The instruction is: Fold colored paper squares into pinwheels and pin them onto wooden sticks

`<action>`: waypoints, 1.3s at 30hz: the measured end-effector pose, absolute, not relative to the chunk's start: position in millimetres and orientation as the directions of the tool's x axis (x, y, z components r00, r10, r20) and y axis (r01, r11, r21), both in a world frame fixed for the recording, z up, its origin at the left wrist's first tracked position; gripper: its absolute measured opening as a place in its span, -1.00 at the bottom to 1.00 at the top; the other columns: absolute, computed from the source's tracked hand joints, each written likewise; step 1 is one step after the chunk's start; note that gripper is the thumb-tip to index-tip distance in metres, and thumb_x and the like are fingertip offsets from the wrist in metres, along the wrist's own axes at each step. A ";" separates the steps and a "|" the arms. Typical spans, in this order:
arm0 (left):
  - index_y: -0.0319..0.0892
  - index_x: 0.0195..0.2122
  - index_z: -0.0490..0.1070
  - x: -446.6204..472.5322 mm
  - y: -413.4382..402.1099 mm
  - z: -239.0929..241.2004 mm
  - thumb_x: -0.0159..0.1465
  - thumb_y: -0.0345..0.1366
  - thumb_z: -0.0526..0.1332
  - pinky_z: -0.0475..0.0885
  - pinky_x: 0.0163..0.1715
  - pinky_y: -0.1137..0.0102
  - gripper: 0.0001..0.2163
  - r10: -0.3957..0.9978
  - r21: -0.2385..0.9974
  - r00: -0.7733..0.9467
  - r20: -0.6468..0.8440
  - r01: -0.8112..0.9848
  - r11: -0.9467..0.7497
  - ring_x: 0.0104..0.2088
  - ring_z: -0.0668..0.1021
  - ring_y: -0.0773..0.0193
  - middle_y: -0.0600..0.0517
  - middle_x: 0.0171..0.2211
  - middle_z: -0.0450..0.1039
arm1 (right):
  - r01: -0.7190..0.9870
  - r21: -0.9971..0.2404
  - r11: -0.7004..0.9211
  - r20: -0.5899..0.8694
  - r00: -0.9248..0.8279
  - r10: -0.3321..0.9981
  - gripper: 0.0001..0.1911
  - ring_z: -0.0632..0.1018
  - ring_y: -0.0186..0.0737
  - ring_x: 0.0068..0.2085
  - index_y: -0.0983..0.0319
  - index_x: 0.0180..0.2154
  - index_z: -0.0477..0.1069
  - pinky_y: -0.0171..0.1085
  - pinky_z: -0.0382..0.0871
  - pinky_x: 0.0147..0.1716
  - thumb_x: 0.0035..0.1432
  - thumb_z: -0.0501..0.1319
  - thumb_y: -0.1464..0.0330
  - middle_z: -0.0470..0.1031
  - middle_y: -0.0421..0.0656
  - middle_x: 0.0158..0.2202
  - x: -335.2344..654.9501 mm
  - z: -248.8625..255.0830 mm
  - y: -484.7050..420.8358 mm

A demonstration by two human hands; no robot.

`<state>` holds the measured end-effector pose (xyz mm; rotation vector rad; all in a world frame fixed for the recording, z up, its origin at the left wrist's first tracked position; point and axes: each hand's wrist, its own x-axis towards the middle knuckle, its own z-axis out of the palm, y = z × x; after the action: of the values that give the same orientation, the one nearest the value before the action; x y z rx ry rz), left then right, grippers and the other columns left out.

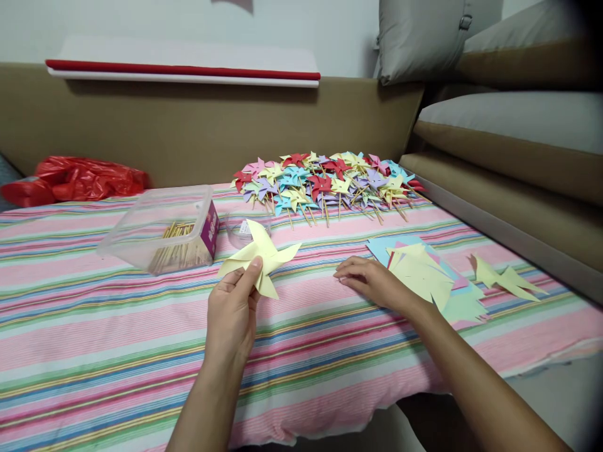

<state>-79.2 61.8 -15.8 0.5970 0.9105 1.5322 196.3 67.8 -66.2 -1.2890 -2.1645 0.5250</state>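
Note:
My left hand [232, 311] pinches a folded yellow paper pinwheel [262, 255] by its lower edge and holds it just above the striped cloth [117, 339]. My right hand [372, 280] rests low on the cloth with its fingers curled together, fingertips pointing left; whether anything is under them I cannot see. Just right of that hand lies a stack of cut paper squares [426, 276] in yellow, blue, pink and green. A clear plastic box of wooden sticks [175, 230] lies on its side to the left of the pinwheel.
A heap of finished coloured pinwheels on sticks [327, 181] lies at the back of the cloth. A loose yellow folded piece [506, 279] sits at the right. A small clear cup [241, 227], a red plastic bag [75, 180] and sofa cushions [513, 125] surround the area.

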 end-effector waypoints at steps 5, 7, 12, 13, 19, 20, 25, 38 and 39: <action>-0.28 -0.47 0.60 -78.9 61.7 -15.6 0.03 -0.34 0.54 0.46 -0.38 0.60 -0.84 0.975 0.814 -0.181 -0.132 -0.581 0.002 -0.39 0.57 0.44 0.06 -0.44 0.57 | 0.677 -0.598 0.430 0.255 -0.347 0.902 -0.81 0.59 -0.10 -0.09 0.13 -0.17 0.59 -0.15 0.42 -0.05 0.33 0.18 0.31 0.63 -0.11 -0.12 196.6 -63.9 65.9; -0.29 -0.46 0.60 -79.2 62.0 -16.2 0.03 -0.33 0.54 0.46 -0.37 0.60 -0.83 0.975 0.816 -0.181 -0.127 -0.578 -0.001 -0.37 0.57 0.43 0.04 -0.40 0.59 | 0.682 -0.601 0.416 0.247 -0.337 0.909 -0.82 0.59 -0.12 -0.13 0.14 -0.19 0.58 -0.18 0.42 -0.08 0.32 0.18 0.33 0.63 -0.12 -0.15 196.2 -62.7 64.7; -0.29 -0.42 0.61 -80.2 62.4 -17.9 0.01 -0.31 0.54 0.47 -0.34 0.55 -0.80 0.974 0.830 -0.191 -0.120 -0.558 -0.007 -0.34 0.58 0.39 0.01 -0.35 0.60 | 0.683 -0.609 0.404 0.223 -0.341 0.913 -0.82 0.58 -0.18 -0.24 0.17 -0.31 0.55 -0.25 0.40 -0.20 0.30 0.17 0.38 0.61 -0.14 -0.27 194.6 -57.3 62.6; -0.28 -0.42 0.61 -80.1 62.4 -17.9 0.01 -0.31 0.54 0.46 -0.34 0.55 -0.80 0.975 0.833 -0.191 -0.115 -0.554 -0.010 -0.34 0.58 0.39 0.02 -0.35 0.60 | 0.683 -0.609 0.403 0.219 -0.343 0.913 -0.82 0.57 -0.19 -0.26 0.17 -0.32 0.54 -0.25 0.39 -0.22 0.29 0.17 0.39 0.61 -0.15 -0.29 194.3 -56.3 62.2; -0.24 -0.48 0.58 -77.1 60.7 -17.9 -0.01 -0.27 0.55 0.44 -0.36 0.49 -0.79 0.976 0.867 -0.204 -0.080 -0.498 -0.033 -0.42 0.54 0.38 0.07 -0.46 0.55 | 0.694 -0.602 0.396 0.219 -0.334 0.917 -0.83 0.55 -0.19 -0.26 0.17 -0.34 0.53 -0.25 0.37 -0.21 0.24 0.17 0.43 0.59 -0.15 -0.29 192.0 -52.8 59.4; -0.24 -0.49 0.57 -76.4 59.9 -18.4 0.00 -0.26 0.54 0.43 -0.37 0.48 -0.79 0.974 0.881 -0.216 -0.062 -0.471 -0.049 -0.43 0.53 0.38 0.08 -0.48 0.54 | 0.694 -0.601 0.395 0.218 -0.334 0.917 -0.83 0.56 -0.19 -0.25 0.17 -0.35 0.53 -0.24 0.37 -0.20 0.23 0.17 0.43 0.59 -0.15 -0.29 191.8 -52.6 59.0; -0.21 -0.38 0.62 -73.7 55.7 -21.3 0.07 -0.22 0.50 0.37 -0.38 0.48 -0.81 0.970 0.944 -0.242 0.014 -0.318 -0.093 -0.40 0.52 0.34 0.05 -0.41 0.57 | 0.702 -0.606 0.375 0.205 -0.317 0.926 -0.89 0.57 -0.17 -0.24 0.17 -0.31 0.55 -0.24 0.38 -0.21 0.22 0.24 0.36 0.60 -0.14 -0.27 191.6 -52.7 59.3; -0.21 -0.38 0.62 -73.6 54.4 -20.3 0.08 -0.19 0.49 0.35 -0.39 0.48 -0.80 0.971 0.955 -0.240 0.015 -0.285 -0.085 -0.38 0.53 0.31 0.03 -0.38 0.58 | 0.658 -0.646 0.387 0.223 -0.322 0.920 -0.83 0.56 -0.19 -0.30 0.16 -0.22 0.56 -0.26 0.39 -0.29 0.29 0.20 0.28 0.62 -0.14 -0.27 188.0 -55.0 57.7; -0.21 -0.38 0.61 -73.5 54.4 -20.3 0.08 -0.19 0.49 0.35 -0.40 0.48 -0.80 0.971 0.954 -0.238 0.015 -0.286 -0.085 -0.38 0.53 0.31 0.03 -0.39 0.58 | 0.653 -0.643 0.401 0.227 -0.338 0.913 -0.82 0.57 -0.18 -0.28 0.15 -0.25 0.57 -0.25 0.40 -0.26 0.30 0.19 0.29 0.62 -0.14 -0.27 188.2 -55.7 58.2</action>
<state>-73.5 54.4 -20.3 0.8982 1.1209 1.5438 188.2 58.2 -55.7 -1.3303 -2.0992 0.6053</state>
